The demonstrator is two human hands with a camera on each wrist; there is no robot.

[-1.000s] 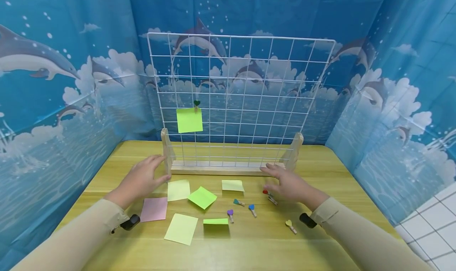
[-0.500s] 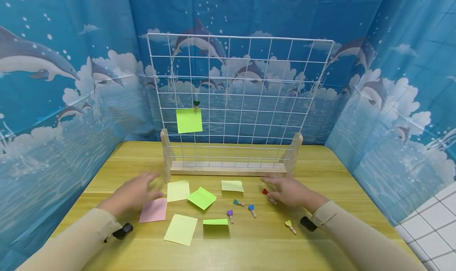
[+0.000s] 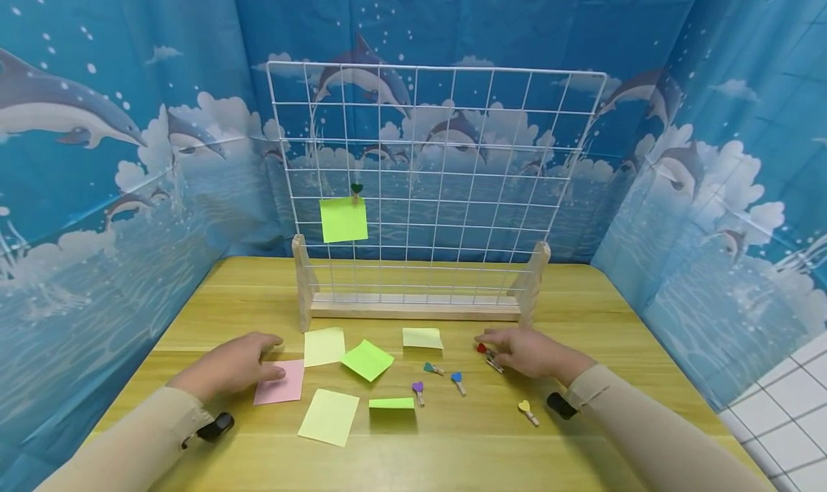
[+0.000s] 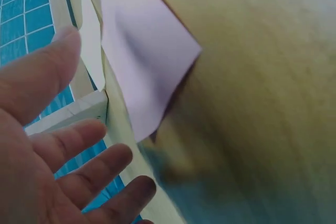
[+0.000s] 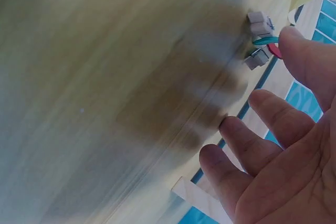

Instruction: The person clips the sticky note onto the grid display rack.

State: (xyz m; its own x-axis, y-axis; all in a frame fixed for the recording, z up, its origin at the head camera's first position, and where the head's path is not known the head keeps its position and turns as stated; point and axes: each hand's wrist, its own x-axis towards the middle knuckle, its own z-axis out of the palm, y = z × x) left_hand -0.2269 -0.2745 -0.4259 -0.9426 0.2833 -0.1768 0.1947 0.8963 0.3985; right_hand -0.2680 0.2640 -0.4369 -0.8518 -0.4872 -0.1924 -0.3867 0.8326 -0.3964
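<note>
Left hand (image 3: 234, 366) and right hand (image 3: 531, 353) had shifted lower in frame, empty fingers apart, apparently for access to pink paper square (image 3: 286, 391) and red heart-topped wooden clip (image 3: 481, 348).

Blue dolphin-print curtains (image 3: 194, 39) on three sides of a yellowish wood-grain table (image 3: 452, 449), white tiles (image 3: 797, 395) rightward.
</note>
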